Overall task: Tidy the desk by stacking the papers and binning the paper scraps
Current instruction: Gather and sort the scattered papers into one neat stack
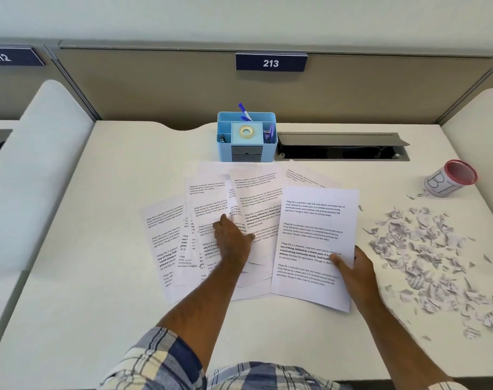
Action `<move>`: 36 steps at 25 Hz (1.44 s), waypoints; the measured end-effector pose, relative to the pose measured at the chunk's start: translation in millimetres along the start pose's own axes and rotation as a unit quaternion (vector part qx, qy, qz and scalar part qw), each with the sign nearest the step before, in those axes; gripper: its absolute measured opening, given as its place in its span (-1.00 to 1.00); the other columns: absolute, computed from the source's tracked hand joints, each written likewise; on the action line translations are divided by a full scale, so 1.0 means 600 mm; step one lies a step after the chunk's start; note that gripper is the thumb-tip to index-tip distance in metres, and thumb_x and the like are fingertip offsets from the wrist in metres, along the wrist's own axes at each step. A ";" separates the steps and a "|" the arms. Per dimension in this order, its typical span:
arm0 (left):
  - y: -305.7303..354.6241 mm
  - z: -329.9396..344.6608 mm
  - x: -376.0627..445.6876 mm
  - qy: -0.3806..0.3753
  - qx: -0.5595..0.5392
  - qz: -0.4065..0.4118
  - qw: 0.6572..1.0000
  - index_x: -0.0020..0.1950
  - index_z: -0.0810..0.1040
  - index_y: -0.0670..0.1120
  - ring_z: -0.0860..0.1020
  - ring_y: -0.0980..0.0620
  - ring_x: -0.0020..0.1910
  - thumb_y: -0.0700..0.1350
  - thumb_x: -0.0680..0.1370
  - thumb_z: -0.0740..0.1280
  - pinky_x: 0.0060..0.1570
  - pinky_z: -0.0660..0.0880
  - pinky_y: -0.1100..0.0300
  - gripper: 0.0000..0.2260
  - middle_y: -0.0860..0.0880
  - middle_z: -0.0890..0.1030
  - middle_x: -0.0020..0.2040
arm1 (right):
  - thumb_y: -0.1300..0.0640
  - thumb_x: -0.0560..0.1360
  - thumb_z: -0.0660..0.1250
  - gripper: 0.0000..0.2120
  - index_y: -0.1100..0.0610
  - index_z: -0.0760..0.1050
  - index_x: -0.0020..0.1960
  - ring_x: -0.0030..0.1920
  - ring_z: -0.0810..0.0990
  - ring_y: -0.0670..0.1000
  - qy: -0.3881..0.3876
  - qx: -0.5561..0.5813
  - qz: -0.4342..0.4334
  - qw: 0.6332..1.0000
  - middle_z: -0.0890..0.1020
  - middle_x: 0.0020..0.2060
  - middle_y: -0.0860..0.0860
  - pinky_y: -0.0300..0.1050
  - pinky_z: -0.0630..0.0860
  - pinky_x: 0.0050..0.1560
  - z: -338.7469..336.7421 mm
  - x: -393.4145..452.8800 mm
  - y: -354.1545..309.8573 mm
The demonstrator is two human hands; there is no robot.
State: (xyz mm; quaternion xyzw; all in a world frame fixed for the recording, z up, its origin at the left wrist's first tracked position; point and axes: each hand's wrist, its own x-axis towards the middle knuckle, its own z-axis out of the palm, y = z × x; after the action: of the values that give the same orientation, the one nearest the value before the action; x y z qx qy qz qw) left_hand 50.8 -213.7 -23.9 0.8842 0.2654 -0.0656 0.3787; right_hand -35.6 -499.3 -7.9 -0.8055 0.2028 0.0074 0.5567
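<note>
**Operator:** Which step is in hand?

**Technician:** The paper-stacking step, early stage. The right hand has its grip closed on a small squared set of white printed A4 sheets, thumb on top at the lower right edge. The set rests on the flat white bench, right of centre. The left hand lies palm-down, grip open and flat, on the fanned spread of loose white printed sheets at bench centre, just in front of the pale blue plastic desk organiser.

**Operator:** Status of the scraps?

**Technician:** Untouched, in my judgement. The scattered pile of torn white paper scraps covers the bench at far right. The small cylindrical white bin with a red rim lies tipped on its side behind the pile, mouth facing the camera.

**Operator:** Next move requirement?

**Technician:** Probably to slide or lift one loose sheet from the fan with the left hand and transfer it onto the held set, edges aligned. The sheets overlap at differing angles, so separate one at a time. Set the bin upright before loading scraps.
</note>
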 end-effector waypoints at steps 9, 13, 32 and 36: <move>0.019 -0.035 0.008 -0.056 -0.112 -0.044 0.991 0.28 0.60 -0.12 0.68 -0.15 0.15 -0.16 0.45 0.51 0.16 0.65 -0.07 -0.60 -0.11 0.71 0.18 | 0.15 0.56 0.47 -0.71 0.04 0.56 0.26 0.00 0.68 -0.22 -0.021 0.001 0.006 1.000 0.69 0.09 -0.16 -0.20 0.56 -0.03 -0.014 0.017 0.002; 0.017 -0.066 0.002 -0.045 -0.123 -0.060 0.990 0.20 0.67 -0.11 0.69 -0.09 0.05 -0.13 0.47 0.52 0.12 0.64 0.02 -0.70 -0.07 0.74 0.09 | 0.17 0.55 0.47 -0.71 0.02 0.56 0.25 -0.02 0.67 -0.26 -0.031 0.006 0.007 0.999 0.69 0.08 -0.18 -0.20 0.55 -0.04 -0.016 0.025 0.002; -0.054 -0.201 -0.014 -0.008 -0.210 -0.048 0.976 0.26 0.67 -0.06 0.69 -0.03 0.10 -0.18 0.52 0.44 0.23 0.61 -0.07 -0.69 0.01 0.73 0.16 | 0.14 0.56 0.48 -0.79 0.04 0.59 0.18 -0.03 0.72 -0.10 -0.042 0.021 0.008 0.999 0.74 0.03 -0.11 -0.06 0.62 -0.03 -0.008 0.031 -0.003; -0.058 -0.227 -0.027 -0.023 -0.213 -0.002 0.977 0.27 0.66 -0.04 0.69 0.04 0.10 -0.28 0.59 0.34 0.18 0.59 0.04 -0.70 0.06 0.72 0.12 | 0.14 0.57 0.46 -0.81 0.05 0.60 0.17 -0.07 0.73 -0.10 -0.059 0.025 0.005 0.998 0.75 0.00 -0.12 -0.06 0.63 -0.06 0.009 0.028 -0.014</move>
State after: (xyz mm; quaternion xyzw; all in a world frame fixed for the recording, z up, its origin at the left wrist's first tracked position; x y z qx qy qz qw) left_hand 7.1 -104.8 55.2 0.7809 0.2659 -0.0285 0.5645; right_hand -16.3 -497.1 -6.4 -0.7887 0.1737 0.0527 0.5874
